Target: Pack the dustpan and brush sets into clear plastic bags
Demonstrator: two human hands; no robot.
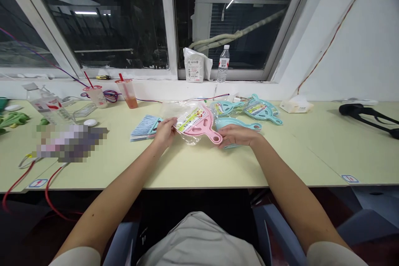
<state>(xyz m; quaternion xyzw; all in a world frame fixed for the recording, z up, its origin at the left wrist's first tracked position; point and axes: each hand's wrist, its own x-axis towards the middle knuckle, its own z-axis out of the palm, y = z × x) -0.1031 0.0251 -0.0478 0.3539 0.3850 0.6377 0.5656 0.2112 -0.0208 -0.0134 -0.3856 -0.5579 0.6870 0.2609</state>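
Observation:
A pink dustpan [204,126] with a colourful label, partly in a clear plastic bag [170,109], is held between my two hands above the table. My left hand [166,132] pinches its left edge and the plastic. At its handle end, my right hand [235,135] grips the pink tip with closed fingers. Blue brush bristles [146,128] lie left of my left hand; part of that brush is hidden behind it. Light-blue dustpans lie behind and beside my right hand, among them a bagged one [262,109] and one with its handle [254,126] pointing right.
Two plastic cups with red straws, a near one [127,93] and another [95,96], stand at the back left beside a large bottle [50,106]. A tissue pack [296,104] and black headgear [363,112] lie right. On the sill stand a water bottle [223,64] and a white package [195,66].

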